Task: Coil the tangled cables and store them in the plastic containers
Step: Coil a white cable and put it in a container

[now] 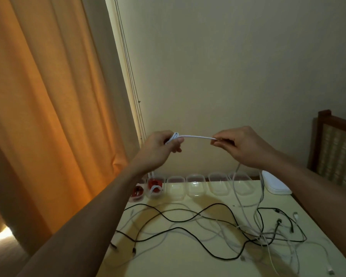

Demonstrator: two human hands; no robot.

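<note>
Both hands are raised above the table with a white cable [196, 136] stretched between them. My left hand [161, 148] grips a small folded loop of that cable. My right hand [241, 145] pinches the cable further along, and the rest of it hangs down from that hand to the table. On the pale table [168, 256] lies a tangle of black cables [188, 219] and white cables [268, 242]. A row of clear plastic containers [195, 185] stands along the far edge; the two at the left [155, 185] hold coiled red and white cables.
A stack of white lids [276, 183] sits at the far right of the table. A wooden chair [336, 144] stands to the right. An orange curtain [48, 116] hangs at the left, close to the table's left edge. The wall is right behind the containers.
</note>
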